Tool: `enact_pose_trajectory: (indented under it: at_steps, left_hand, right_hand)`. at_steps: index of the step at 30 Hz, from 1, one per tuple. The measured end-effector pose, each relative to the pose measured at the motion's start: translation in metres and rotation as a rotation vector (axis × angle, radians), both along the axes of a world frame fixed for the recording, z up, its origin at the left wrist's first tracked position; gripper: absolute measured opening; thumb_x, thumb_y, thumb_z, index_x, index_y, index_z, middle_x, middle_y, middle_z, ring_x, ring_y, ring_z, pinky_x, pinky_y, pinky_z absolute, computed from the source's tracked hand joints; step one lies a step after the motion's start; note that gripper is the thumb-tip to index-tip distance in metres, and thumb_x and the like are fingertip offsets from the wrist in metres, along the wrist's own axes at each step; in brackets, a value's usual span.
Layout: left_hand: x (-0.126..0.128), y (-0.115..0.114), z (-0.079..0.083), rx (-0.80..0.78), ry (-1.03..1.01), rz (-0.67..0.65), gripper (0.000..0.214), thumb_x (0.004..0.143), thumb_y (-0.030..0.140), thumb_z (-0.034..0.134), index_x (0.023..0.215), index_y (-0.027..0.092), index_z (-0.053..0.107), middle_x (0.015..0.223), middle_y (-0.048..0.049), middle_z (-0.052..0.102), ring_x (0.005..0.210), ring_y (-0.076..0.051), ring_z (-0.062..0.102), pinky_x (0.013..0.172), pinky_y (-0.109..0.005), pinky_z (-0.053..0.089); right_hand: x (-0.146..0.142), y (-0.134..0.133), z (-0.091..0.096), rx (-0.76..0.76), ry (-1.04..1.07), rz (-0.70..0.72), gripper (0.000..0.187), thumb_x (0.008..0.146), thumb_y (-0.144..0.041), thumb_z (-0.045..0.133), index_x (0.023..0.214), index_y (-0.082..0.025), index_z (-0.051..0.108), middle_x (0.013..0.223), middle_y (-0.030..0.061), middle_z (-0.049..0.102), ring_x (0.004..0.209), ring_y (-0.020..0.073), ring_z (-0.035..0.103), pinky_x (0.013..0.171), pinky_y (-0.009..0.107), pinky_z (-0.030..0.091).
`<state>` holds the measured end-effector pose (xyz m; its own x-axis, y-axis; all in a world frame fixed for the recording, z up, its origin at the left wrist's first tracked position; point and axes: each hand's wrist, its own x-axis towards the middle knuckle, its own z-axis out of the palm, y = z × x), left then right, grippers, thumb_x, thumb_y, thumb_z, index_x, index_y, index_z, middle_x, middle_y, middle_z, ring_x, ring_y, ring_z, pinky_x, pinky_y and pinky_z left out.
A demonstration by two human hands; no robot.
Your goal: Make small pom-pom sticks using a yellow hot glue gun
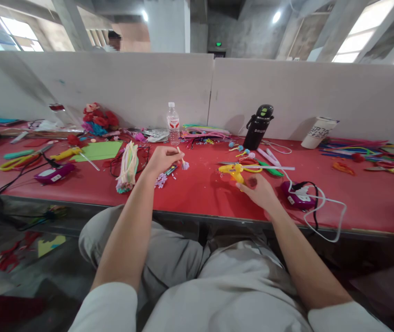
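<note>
Between the thumb and fingers of my left hand (165, 160) is a small pale stem with a lilac flower-like tip (185, 165), pointing down over the red table. Just below it lies a heap of small lilac pieces (161, 180). My right hand (259, 191) is closed at the handle of a yellow hot glue gun (231, 171), whose nozzle faces left. A long translucent glue stick (285, 168) sticks out of its back. Left of my left hand rests a bundle of pastel fuzzy stems (128, 166).
A plastic water bottle (173, 124), a black flask (258, 128) and a white cup (319, 133) stand along the partition. Near the right forearm sits a purple power block (297, 196), its white cable hanging over the table edge. Green-handled scissors (269, 168) lie behind the glue gun.
</note>
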<state>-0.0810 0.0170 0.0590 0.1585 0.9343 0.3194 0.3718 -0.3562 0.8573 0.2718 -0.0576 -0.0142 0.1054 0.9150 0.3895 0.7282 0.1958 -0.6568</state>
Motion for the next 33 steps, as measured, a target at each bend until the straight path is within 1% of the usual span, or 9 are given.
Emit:
enact_pose_trajectory:
  at_steps: [2, 3, 5, 7, 11, 16, 21, 25, 33]
  left_hand:
    - [-0.005, 0.001, 0.000, 0.018, 0.008, 0.009, 0.037, 0.074, 0.051, 0.070, 0.076, 0.014, 0.072, 0.069, -0.0060, 0.068, 0.063, -0.015, 0.061, 0.061, -0.025, 0.047]
    - [-0.007, 0.002, 0.000, 0.028, 0.014, 0.011, 0.037, 0.074, 0.051, 0.070, 0.077, 0.014, 0.073, 0.069, -0.0056, 0.068, 0.063, -0.014, 0.061, 0.061, -0.025, 0.047]
    - [-0.010, 0.004, -0.001, 0.055, 0.030, 0.024, 0.037, 0.076, 0.051, 0.068, 0.077, 0.015, 0.073, 0.069, -0.0049, 0.068, 0.062, -0.014, 0.060, 0.061, -0.025, 0.047]
    - [-0.011, 0.005, -0.002, 0.079, 0.044, 0.063, 0.037, 0.076, 0.051, 0.068, 0.076, 0.015, 0.073, 0.067, -0.0043, 0.067, 0.060, -0.014, 0.060, 0.060, -0.025, 0.046]
    - [-0.011, 0.001, 0.004, 0.112, 0.063, 0.120, 0.035, 0.075, 0.050, 0.068, 0.072, 0.015, 0.072, 0.063, -0.0034, 0.066, 0.058, -0.014, 0.058, 0.057, -0.024, 0.044]
    - [-0.012, -0.006, 0.013, 0.132, 0.051, 0.199, 0.031, 0.076, 0.046, 0.068, 0.071, 0.015, 0.071, 0.065, -0.0040, 0.067, 0.062, -0.015, 0.060, 0.058, -0.024, 0.045]
    - [-0.014, -0.005, 0.011, 0.136, 0.033, 0.202, 0.033, 0.076, 0.047, 0.067, 0.075, 0.015, 0.072, 0.066, -0.0037, 0.067, 0.063, -0.015, 0.061, 0.058, -0.024, 0.045]
    - [-0.015, -0.003, 0.008, 0.140, 0.037, 0.197, 0.033, 0.076, 0.048, 0.067, 0.076, 0.015, 0.072, 0.067, -0.0038, 0.068, 0.063, -0.015, 0.061, 0.059, -0.024, 0.045]
    - [-0.016, 0.003, 0.003, 0.130, 0.034, 0.207, 0.034, 0.076, 0.050, 0.067, 0.073, 0.016, 0.071, 0.067, -0.0041, 0.067, 0.063, -0.015, 0.060, 0.058, -0.024, 0.044]
  right_hand:
    - [-0.013, -0.016, 0.007, 0.105, 0.006, 0.055, 0.036, 0.079, -0.051, 0.066, 0.089, -0.017, 0.061, 0.086, 0.0087, 0.065, 0.075, 0.0203, 0.059, 0.070, 0.033, 0.046]
    - [-0.025, -0.022, 0.012, 0.107, 0.009, 0.167, 0.029, 0.084, -0.047, 0.062, 0.088, -0.018, 0.062, 0.086, 0.0077, 0.066, 0.075, 0.0188, 0.059, 0.070, 0.032, 0.046]
    - [-0.056, -0.026, 0.021, -0.017, -0.005, 0.520, 0.021, 0.088, -0.040, 0.058, 0.091, -0.019, 0.065, 0.088, 0.0062, 0.068, 0.076, 0.0172, 0.060, 0.070, 0.029, 0.046]
    - [-0.097, -0.018, 0.025, -0.064, -0.019, 0.727, 0.017, 0.089, -0.031, 0.058, 0.097, -0.019, 0.066, 0.094, 0.0061, 0.069, 0.081, 0.0165, 0.062, 0.074, 0.028, 0.046]
    - [-0.183, 0.022, 0.014, -0.099, -0.007, 0.792, 0.017, 0.088, -0.021, 0.057, 0.100, -0.017, 0.069, 0.091, 0.0053, 0.070, 0.078, 0.0151, 0.062, 0.075, 0.027, 0.046]
    - [-0.250, 0.056, 0.001, -0.133, -0.036, 0.645, 0.016, 0.088, -0.023, 0.057, 0.096, -0.023, 0.071, 0.091, 0.0035, 0.071, 0.083, 0.0184, 0.062, 0.076, 0.028, 0.046]
    - [-0.264, 0.057, 0.002, -0.120, -0.160, 0.602, 0.015, 0.087, -0.023, 0.059, 0.096, -0.024, 0.071, 0.102, 0.0057, 0.068, 0.092, 0.0220, 0.061, 0.078, 0.030, 0.044]
    - [-0.263, 0.056, 0.002, -0.131, -0.162, 0.594, 0.008, 0.086, -0.023, 0.061, 0.087, -0.022, 0.069, 0.095, 0.0052, 0.067, 0.086, 0.0198, 0.060, 0.073, 0.028, 0.043]
    - [-0.250, 0.057, -0.008, -0.062, 0.103, 0.661, 0.006, 0.086, -0.023, 0.061, 0.081, -0.018, 0.063, 0.081, 0.0024, 0.068, 0.073, 0.0148, 0.060, 0.071, 0.025, 0.045]
